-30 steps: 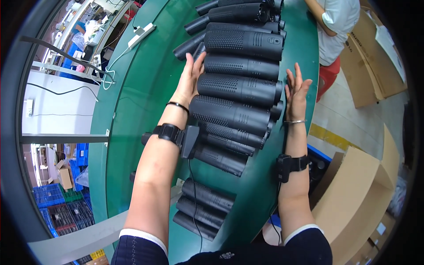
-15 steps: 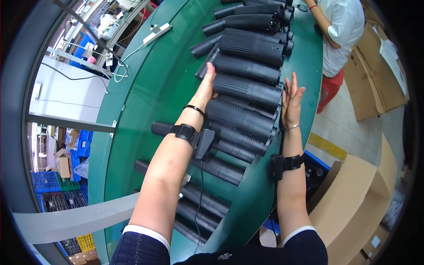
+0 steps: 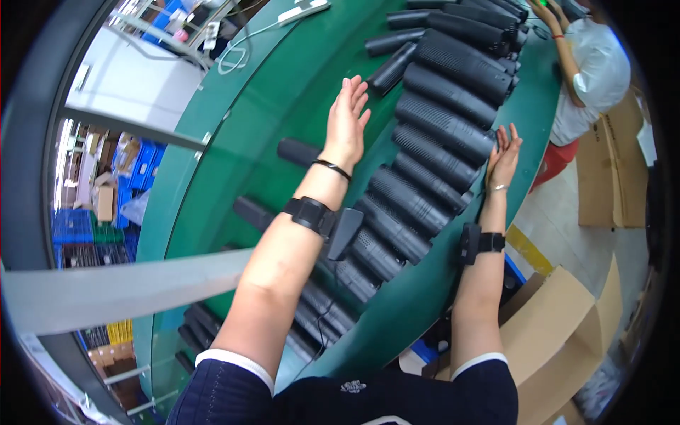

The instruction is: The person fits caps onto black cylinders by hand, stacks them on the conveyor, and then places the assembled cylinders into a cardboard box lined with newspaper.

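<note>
Remotely, I am viewing black cylinders (image 3: 445, 127) patterned with tiny dots, a green counter (image 3: 283, 88), navy sleeves (image 3: 230, 389) edged in white, and a yellow floor stripe (image 3: 528, 249).

Black casings (image 3: 445, 127): packed side by side along your green table (image 3: 273, 95)!
Left hand (image 3: 346, 131): yours is open, apart from the row.
Right hand (image 3: 503, 161): fingers extended, close beside your casings' ends!
Cardboard box (image 3: 559, 319): gaping beside your right forearm.
</note>
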Demonstrator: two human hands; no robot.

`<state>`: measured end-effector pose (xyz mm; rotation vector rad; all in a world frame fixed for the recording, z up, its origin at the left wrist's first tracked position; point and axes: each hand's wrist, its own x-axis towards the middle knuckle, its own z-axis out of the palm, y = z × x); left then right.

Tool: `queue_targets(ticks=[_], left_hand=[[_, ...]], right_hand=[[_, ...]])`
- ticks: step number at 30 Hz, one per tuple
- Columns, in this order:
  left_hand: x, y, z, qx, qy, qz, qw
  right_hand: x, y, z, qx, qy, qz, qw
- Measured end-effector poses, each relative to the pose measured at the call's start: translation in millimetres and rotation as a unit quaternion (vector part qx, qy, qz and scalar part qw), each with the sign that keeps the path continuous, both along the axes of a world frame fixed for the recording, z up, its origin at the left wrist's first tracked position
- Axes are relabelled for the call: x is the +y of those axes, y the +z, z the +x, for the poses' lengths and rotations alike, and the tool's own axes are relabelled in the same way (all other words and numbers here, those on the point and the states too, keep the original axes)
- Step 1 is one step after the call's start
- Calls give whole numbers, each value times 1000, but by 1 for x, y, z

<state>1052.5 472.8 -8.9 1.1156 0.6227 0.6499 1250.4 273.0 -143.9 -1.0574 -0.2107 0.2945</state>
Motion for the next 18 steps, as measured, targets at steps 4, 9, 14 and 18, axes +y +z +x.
queue_targets(ticks=[4, 9, 14, 18], left_hand=[[-56, 22, -30, -53, 141, 40, 988], [-161, 64, -136, 2, -29, 166, 986], [-235, 22, -319, 341, 102, 205, 912], [-262, -30, -398, 623, 250, 179, 719]], right_hand=[[-10, 5, 16, 7, -14, 14, 1000], [-51, 60, -9, -16, -50, -78, 996], [-76, 119, -146, -328, 83, -208, 918], [-77, 94, -276, -557, 224, -348, 720]])
